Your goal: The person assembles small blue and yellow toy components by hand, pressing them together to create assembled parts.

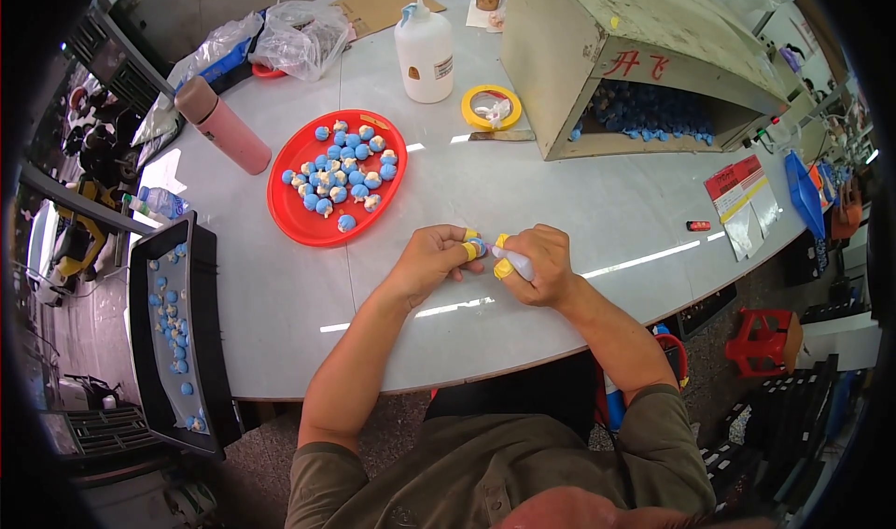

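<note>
Over the middle of the table, my left hand (431,260) pinches a small blue ball-shaped piece (480,247) between thumb and finger. My right hand (543,266) is closed around a small whitish squeeze bottle (518,265), its tip right by the blue piece; whether the two touch is too small to tell. Yellow tape wraps several fingertips on both hands. Beyond my left hand, a red plate (306,231) holds many small blue-and-cream balls (347,223).
A pink flask (224,126), a white plastic bottle (425,57) and a yellow tape roll (491,108) stand or lie farther back. At far right, a beige metal box (551,71) holds dark blue pieces. Left of the table sits a black tray (220,361) with more balls.
</note>
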Demonstrator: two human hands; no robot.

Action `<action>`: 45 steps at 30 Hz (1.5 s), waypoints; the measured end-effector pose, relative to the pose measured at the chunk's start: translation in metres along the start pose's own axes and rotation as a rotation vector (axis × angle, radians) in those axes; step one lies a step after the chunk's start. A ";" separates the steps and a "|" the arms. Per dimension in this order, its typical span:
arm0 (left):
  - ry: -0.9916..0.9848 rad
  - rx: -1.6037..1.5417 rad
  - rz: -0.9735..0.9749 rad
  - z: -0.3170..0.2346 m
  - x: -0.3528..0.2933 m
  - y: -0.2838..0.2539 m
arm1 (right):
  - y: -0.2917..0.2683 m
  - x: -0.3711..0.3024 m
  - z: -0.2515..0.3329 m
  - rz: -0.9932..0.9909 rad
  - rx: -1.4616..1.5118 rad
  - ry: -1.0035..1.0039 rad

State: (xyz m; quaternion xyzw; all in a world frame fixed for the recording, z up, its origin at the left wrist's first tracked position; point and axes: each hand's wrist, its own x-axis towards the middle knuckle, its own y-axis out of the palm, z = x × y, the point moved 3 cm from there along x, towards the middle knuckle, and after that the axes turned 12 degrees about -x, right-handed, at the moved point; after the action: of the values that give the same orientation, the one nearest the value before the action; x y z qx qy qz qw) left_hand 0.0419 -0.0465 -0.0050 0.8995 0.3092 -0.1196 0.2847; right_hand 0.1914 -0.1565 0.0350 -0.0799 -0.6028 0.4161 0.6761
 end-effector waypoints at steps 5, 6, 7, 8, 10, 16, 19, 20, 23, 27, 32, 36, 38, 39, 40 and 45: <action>0.001 0.003 0.003 -0.001 0.000 0.002 | 0.001 -0.001 -0.001 0.015 -0.012 0.006; 0.002 -0.002 0.002 -0.001 -0.001 0.002 | 0.000 0.000 -0.001 0.014 -0.006 0.003; 0.002 -0.002 0.002 -0.002 -0.001 0.002 | 0.000 0.000 -0.001 0.012 0.000 0.001; 0.001 -0.001 -0.001 -0.002 -0.001 0.002 | 0.000 0.000 -0.001 0.012 0.001 0.000; 0.001 -0.001 -0.004 -0.002 -0.001 0.001 | -0.001 -0.001 -0.001 0.010 0.016 0.006; -0.005 0.004 0.011 -0.001 -0.001 0.002 | 0.004 0.000 -0.001 -0.001 0.049 0.025; -0.008 -0.001 0.014 -0.001 -0.002 0.001 | 0.005 -0.001 -0.002 0.009 0.057 0.035; -0.005 0.001 0.014 0.000 -0.002 0.000 | 0.005 -0.002 -0.002 0.006 0.056 0.036; -0.015 -0.003 0.011 -0.001 -0.002 -0.001 | 0.001 -0.005 -0.004 -0.062 0.111 0.063; -0.057 -0.048 -0.006 -0.007 -0.004 0.003 | -0.008 -0.009 -0.012 -0.128 0.277 0.361; -0.042 -0.139 -0.008 -0.009 -0.004 0.004 | -0.024 -0.002 -0.022 -0.080 0.558 0.730; -0.035 -0.214 0.007 -0.007 -0.003 -0.003 | -0.068 -0.018 -0.042 0.024 0.518 0.857; -0.034 -0.204 0.023 -0.009 -0.004 0.001 | -0.095 -0.048 -0.067 -0.121 0.414 0.911; -0.036 -0.198 0.038 -0.010 -0.004 0.005 | -0.114 -0.064 -0.080 -0.222 0.355 0.946; -0.037 -0.202 0.050 -0.011 -0.006 0.006 | -0.132 -0.082 -0.096 -0.235 0.087 0.988; -0.001 -0.134 0.018 -0.010 -0.005 -0.002 | -0.215 -0.162 -0.154 -0.387 -0.555 1.111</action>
State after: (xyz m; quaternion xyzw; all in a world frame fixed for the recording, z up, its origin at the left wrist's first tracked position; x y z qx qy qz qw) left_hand 0.0377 -0.0415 0.0043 0.8810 0.3084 -0.0965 0.3457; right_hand 0.4394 -0.3406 0.0050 -0.3447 -0.2520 0.0122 0.9042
